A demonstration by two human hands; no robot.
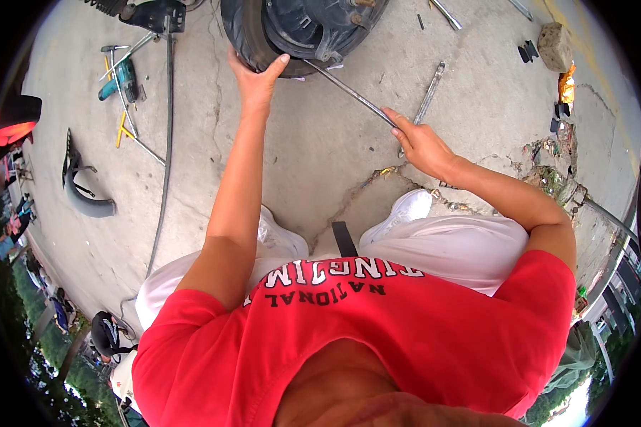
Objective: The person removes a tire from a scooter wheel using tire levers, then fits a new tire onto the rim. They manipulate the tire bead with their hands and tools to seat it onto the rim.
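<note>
Head: wheel (pixel 300 30) ahead, against left hand (pixel 255 84)

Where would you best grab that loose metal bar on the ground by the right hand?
Probably the uncovered far half of the loose metal bar, from above and the person's right: it lies flat, slim and straight, while the right hand blocks the view of its nearer part.

The wheel (pixel 246 37) is cut off by the top edge, and most fingers of the left hand (pixel 256 84) are hidden behind it. The far tip of the metal bar (pixel 352 95) disappears at the wheel, while the right hand (pixel 421 148) covers its near end. The people (pixel 6 245) at far left are too small for telling details.
</note>
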